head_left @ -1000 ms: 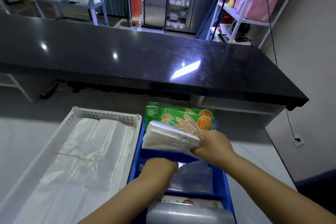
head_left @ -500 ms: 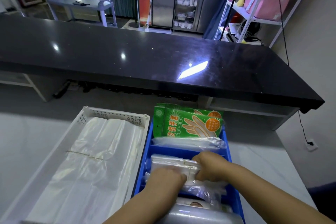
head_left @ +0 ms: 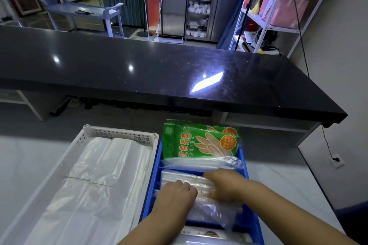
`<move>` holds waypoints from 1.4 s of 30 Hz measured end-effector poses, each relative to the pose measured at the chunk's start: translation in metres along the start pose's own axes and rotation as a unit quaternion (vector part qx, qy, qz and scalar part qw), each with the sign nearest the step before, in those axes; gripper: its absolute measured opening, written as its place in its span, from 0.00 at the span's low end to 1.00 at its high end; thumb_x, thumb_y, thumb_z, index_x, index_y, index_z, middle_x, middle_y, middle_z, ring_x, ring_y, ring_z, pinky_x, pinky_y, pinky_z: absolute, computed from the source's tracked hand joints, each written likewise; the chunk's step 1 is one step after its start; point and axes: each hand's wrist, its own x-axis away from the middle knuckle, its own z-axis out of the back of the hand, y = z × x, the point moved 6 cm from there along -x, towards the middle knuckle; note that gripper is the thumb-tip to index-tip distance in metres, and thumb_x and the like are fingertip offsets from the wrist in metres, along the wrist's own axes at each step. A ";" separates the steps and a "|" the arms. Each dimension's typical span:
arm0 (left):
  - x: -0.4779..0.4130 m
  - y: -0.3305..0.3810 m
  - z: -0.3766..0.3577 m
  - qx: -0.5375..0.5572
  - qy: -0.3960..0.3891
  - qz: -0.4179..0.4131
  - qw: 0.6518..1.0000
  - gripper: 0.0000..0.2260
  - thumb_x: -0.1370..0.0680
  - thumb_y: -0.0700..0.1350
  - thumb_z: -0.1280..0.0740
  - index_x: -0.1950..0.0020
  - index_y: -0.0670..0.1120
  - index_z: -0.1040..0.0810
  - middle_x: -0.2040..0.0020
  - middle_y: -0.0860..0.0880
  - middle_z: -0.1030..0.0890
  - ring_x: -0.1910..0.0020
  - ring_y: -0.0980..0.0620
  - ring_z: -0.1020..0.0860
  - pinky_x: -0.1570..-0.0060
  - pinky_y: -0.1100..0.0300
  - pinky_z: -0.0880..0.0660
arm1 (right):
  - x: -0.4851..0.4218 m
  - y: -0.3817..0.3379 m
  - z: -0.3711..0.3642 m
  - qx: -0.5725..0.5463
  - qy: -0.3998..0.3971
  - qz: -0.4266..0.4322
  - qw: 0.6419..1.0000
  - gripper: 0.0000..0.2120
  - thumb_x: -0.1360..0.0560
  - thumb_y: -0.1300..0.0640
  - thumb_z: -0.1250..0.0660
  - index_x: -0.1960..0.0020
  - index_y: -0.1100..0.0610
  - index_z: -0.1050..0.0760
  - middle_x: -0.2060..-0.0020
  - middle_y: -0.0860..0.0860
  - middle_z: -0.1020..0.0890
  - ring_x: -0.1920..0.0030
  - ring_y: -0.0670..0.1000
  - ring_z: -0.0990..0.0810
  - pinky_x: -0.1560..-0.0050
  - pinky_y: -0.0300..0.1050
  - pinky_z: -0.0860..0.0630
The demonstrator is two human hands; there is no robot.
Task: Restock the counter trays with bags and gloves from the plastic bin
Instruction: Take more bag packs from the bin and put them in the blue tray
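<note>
A blue divided tray sits on the pale counter in front of me. Green packs of disposable gloves stand in its far compartment, with a clear bag pack just before them. In the middle compartment lies a banded bundle of clear plastic bags. My left hand presses on the bundle's near left part. My right hand rests on its right end, fingers curled over it. Loose clear plastic lies under the bundle. A printed pack shows in the nearest compartment.
A white perforated tray filled with white plastic bags stands left of the blue tray, touching it. A raised black countertop runs across behind. A metal shelf stands at far right and a wall socket on the right wall.
My right hand has brought the bundle of clear bags down from above the glove packs into the middle compartment. Both hands now lie on it, pressing it flat.
</note>
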 end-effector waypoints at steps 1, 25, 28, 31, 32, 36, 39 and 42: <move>-0.001 -0.003 -0.003 0.001 0.016 0.012 1.000 0.18 0.60 0.50 0.22 0.77 0.51 0.25 0.79 0.54 0.25 0.79 0.57 0.26 0.80 0.68 0.35 | 0.004 0.002 0.007 0.002 0.020 0.003 1.000 0.15 0.30 0.48 0.34 0.44 0.45 0.28 0.46 0.50 0.20 0.48 0.53 0.23 0.54 0.45 0.29; 0.016 -0.024 -0.045 0.120 -0.144 0.050 0.981 0.22 0.24 0.59 0.46 0.52 0.43 0.21 0.48 0.43 0.23 0.50 0.42 0.24 0.55 0.54 0.30 | 0.056 -0.008 -0.019 0.114 0.019 0.127 0.985 0.13 0.26 0.52 0.43 0.52 0.54 0.21 0.54 0.55 0.17 0.55 0.60 0.22 0.57 0.48 0.27; 0.018 -0.024 -0.040 0.135 -0.151 0.059 0.977 0.19 0.23 0.57 0.45 0.50 0.46 0.22 0.48 0.44 0.23 0.50 0.43 0.24 0.55 0.54 0.30 | 0.059 -0.008 -0.015 0.055 0.026 0.115 0.992 0.16 0.24 0.47 0.45 0.52 0.54 0.22 0.53 0.54 0.18 0.54 0.57 0.22 0.56 0.47 0.29; 0.017 -0.018 -0.036 0.132 -0.171 0.068 0.974 0.16 0.22 0.54 0.45 0.50 0.45 0.24 0.47 0.42 0.22 0.49 0.41 0.24 0.54 0.53 0.30 | 0.064 -0.011 -0.020 0.045 -0.010 0.109 0.993 0.21 0.25 0.41 0.47 0.53 0.55 0.22 0.54 0.55 0.18 0.55 0.57 0.23 0.56 0.47 0.28; 0.017 -0.015 -0.036 0.114 -0.185 0.069 0.974 0.16 0.22 0.54 0.45 0.50 0.44 0.25 0.47 0.41 0.22 0.49 0.41 0.24 0.54 0.53 0.30 | 0.066 -0.011 -0.021 0.054 -0.015 0.111 0.992 0.22 0.25 0.41 0.47 0.54 0.56 0.22 0.55 0.56 0.18 0.56 0.58 0.23 0.57 0.48 0.29; 0.018 -0.011 -0.029 0.050 -0.219 0.080 0.971 0.17 0.22 0.53 0.46 0.50 0.43 0.23 0.46 0.40 0.20 0.47 0.40 0.24 0.56 0.54 0.32 | 0.070 -0.005 -0.007 0.065 0.047 0.109 0.991 0.19 0.24 0.43 0.45 0.53 0.55 0.21 0.54 0.54 0.17 0.55 0.57 0.23 0.58 0.46 0.31; 0.011 -0.019 -0.007 0.066 -0.102 0.123 0.985 0.14 0.23 0.52 0.43 0.51 0.46 0.22 0.49 0.45 0.19 0.49 0.43 0.23 0.59 0.57 0.33 | 0.070 0.007 0.015 0.060 0.164 0.081 0.981 0.15 0.23 0.49 0.45 0.49 0.52 0.21 0.50 0.48 0.18 0.50 0.52 0.22 0.54 0.45 0.27; -0.001 -0.026 0.007 0.064 0.030 0.146 0.987 0.10 0.23 0.46 0.41 0.46 0.50 0.23 0.46 0.50 0.20 0.45 0.47 0.24 0.52 0.55 0.29 | 0.065 0.015 0.022 0.082 0.204 0.047 0.974 0.14 0.23 0.54 0.44 0.45 0.51 0.22 0.46 0.48 0.19 0.45 0.51 0.23 0.48 0.46 0.26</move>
